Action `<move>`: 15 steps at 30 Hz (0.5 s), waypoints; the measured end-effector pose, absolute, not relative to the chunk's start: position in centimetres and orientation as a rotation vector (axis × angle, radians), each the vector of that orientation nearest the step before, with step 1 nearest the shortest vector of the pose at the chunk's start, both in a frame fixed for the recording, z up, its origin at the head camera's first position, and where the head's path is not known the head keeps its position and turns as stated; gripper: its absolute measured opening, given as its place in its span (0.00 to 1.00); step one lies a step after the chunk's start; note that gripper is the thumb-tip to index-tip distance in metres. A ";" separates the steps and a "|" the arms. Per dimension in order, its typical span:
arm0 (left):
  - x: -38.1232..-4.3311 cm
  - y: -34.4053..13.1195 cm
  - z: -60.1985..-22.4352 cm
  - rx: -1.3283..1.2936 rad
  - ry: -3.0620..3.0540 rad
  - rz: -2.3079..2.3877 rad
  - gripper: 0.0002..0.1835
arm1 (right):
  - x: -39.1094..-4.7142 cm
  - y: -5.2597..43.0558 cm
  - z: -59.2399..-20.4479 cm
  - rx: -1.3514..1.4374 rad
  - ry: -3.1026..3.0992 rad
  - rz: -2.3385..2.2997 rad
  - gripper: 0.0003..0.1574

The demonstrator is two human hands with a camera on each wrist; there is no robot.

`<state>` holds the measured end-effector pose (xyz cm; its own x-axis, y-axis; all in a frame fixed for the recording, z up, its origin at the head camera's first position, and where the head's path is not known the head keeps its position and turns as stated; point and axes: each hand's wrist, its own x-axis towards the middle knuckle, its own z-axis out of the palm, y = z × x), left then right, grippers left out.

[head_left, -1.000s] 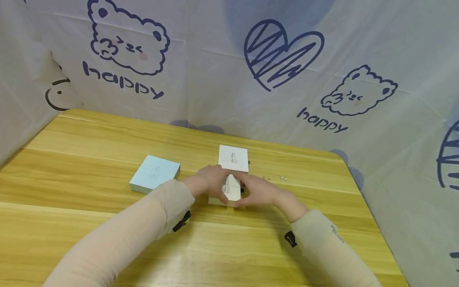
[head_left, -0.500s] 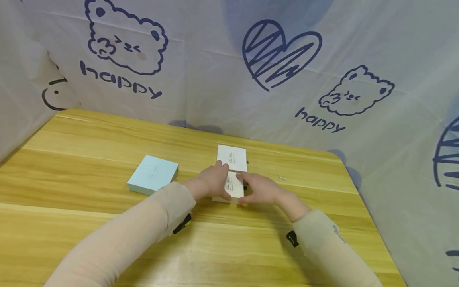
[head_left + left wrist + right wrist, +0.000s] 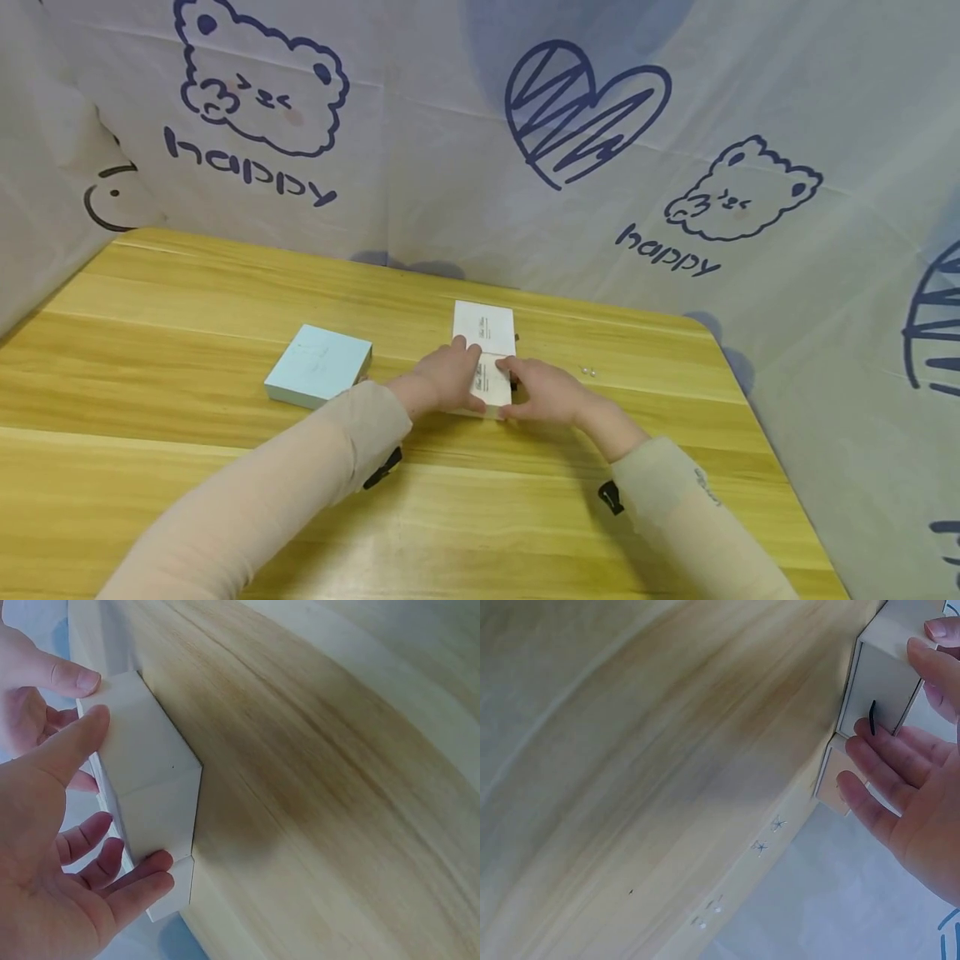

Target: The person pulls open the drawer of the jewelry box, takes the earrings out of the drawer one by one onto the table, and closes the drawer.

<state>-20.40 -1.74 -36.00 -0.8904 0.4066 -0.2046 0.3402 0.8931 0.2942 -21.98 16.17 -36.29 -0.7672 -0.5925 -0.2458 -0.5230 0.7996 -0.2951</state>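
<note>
across the wood-grained desk [image 3: 480, 525], to the left, pale blue box [image 3: 318, 362]. left hand [image 3: 447, 377] and right hand [image 3: 546, 392] at opposite ends of the near white box [image 3: 492, 383], fingers of both pinching it, thumbs along its near edge. just beyond, far white box [image 3: 483, 325]. at the right end, black tab [image 3: 873, 718]. farther right, tiny shiny studs [image 3: 778, 823] on the wood.

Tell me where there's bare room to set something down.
The table is bare left of the light-blue box, between the left sleeve and right sleeve, and from the small shiny pieces to its right edge. The middle is crowded: left hand and right hand on the nearer white box, the farther white box close behind.
</note>
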 end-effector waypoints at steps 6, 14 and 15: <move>-20.5 -1.6 -36.1 0.582 2.814 0.367 0.41 | -22.2 16.3 -36.4 -0.845 2.689 -0.274 0.46; -21.2 -4.0 -34.3 0.622 2.763 0.312 0.33 | -22.0 16.3 -36.1 -0.821 2.692 -0.244 0.49; -21.3 -4.7 -33.9 0.625 2.750 0.322 0.33 | -21.9 16.3 -36.0 -0.813 2.695 -0.247 0.49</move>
<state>-21.30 -4.67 -33.91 -0.8598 0.4506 -0.2402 0.3829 0.8802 0.2805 -21.95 16.34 -36.02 -0.7891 -0.5622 -0.2477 -0.5079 0.8238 -0.2519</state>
